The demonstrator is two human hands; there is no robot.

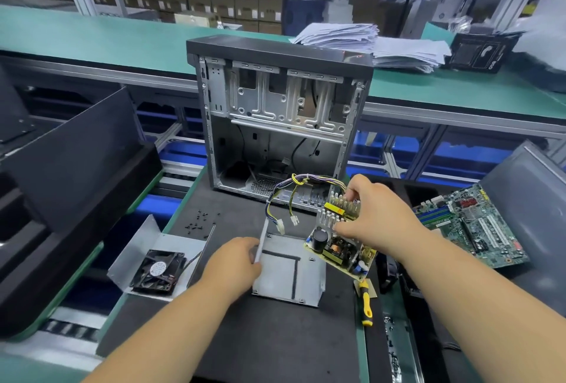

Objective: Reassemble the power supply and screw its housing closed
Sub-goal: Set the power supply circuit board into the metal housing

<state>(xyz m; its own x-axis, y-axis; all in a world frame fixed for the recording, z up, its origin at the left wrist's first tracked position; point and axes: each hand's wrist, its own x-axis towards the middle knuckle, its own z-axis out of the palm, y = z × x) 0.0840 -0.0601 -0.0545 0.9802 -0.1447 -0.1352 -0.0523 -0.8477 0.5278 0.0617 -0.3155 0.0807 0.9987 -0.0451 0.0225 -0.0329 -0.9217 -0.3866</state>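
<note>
Right grip [372, 214]: I hold the circuit board [340, 248] tilted by its heatsinks.
Left grip [235, 263]: I clasp the housing [288, 272] wall, just left of the board.

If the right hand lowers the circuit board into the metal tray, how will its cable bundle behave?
The cable bundle probably stays floppy: it arcs and droops, with its connectors dangling. It may catch on the metal tray. The circuit board itself looks stiff, held tilted by the right hand.
</note>
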